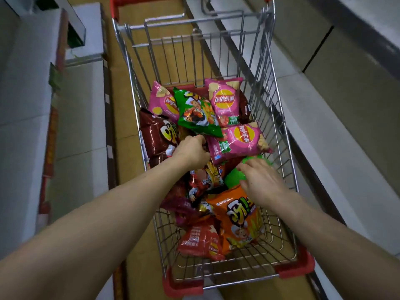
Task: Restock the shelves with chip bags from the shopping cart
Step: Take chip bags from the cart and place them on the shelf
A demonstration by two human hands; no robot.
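While both hands are down inside the shopping cart [298,266], the step in hand is judged to be the picking of bags from the pile. The left hand [191,151] is set at the middle of the cart, its fingers curled down between the lower corner of the printed green bag [199,113] and the end of the pink bag [238,141] lying crosswise. Whether anything is pinched there cannot be told, since the fingertips are hidden. The right hand [259,178] is spread wide and holds nothing, over a plain green bag [234,178] by the cart's right wall, just beyond the orange bag [240,219].

Bags lying on top should be taken first, so that those beneath are not dragged along. Each is best gripped by a corner or crimped seam rather than squeezed at the belly; the film looks slick and air-filled, and chips could be crushed. A lift straight up, clear of the cart's wire walls, is advised before the turn to the shelves [82,105], which flank the cart on both sides.
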